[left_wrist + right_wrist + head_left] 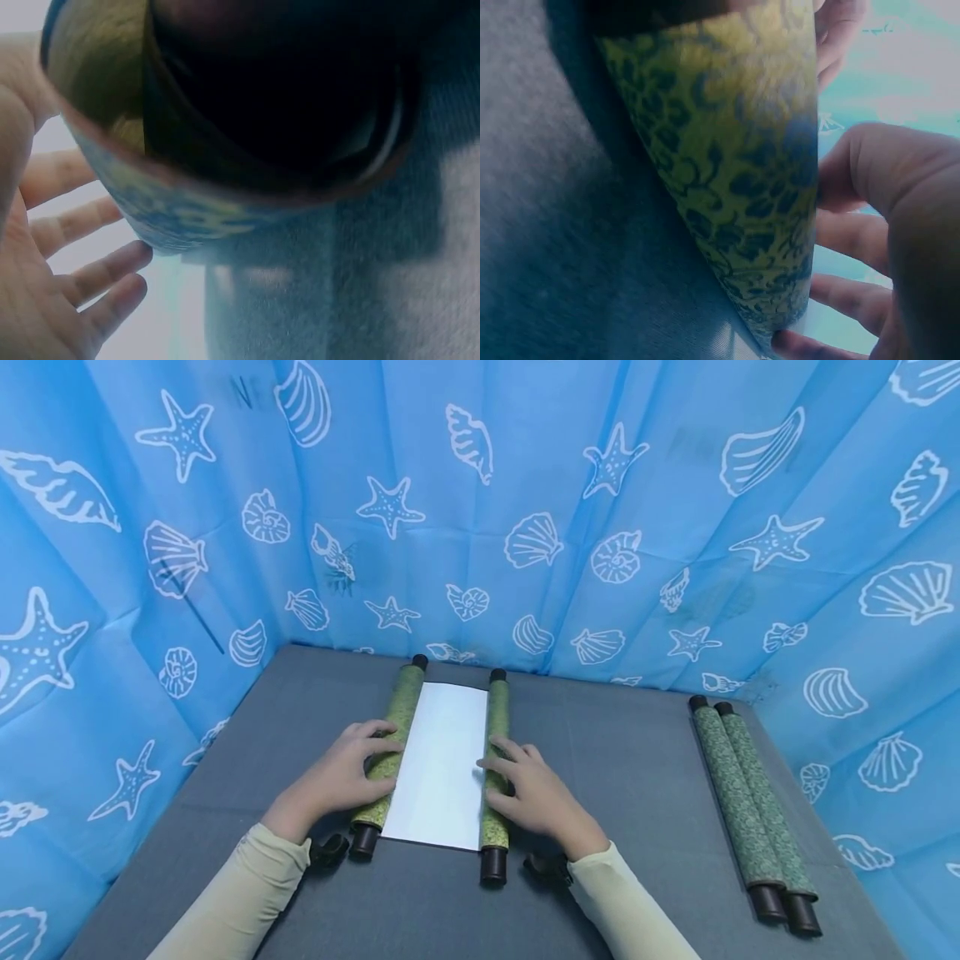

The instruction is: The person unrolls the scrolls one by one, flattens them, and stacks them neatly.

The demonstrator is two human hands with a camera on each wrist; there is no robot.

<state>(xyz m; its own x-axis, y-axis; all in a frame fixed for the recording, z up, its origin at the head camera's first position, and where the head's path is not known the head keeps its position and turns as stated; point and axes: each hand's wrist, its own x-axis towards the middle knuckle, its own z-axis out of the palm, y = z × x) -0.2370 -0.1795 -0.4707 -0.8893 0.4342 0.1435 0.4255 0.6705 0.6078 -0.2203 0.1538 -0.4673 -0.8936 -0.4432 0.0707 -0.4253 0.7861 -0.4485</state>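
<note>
A partly unrolled hanging scroll lies on the grey table, its white sheet bare between two yellow-green patterned rolls with dark end knobs. On the left roll rests my left hand, fingers and thumb spread over it. My right hand lies across the right roll, with one fingertip reaching past it over the sheet. In the right wrist view, the thumb and several fingertips touch the flowered side of the roll. The left wrist view shows the hollow end of the roll with fairly straight fingers beside it.
Two more rolled scrolls, green with dark knobs, lie side by side near the table's right edge. A blue curtain with white shells and starfish surrounds the grey tabletop at the back and sides.
</note>
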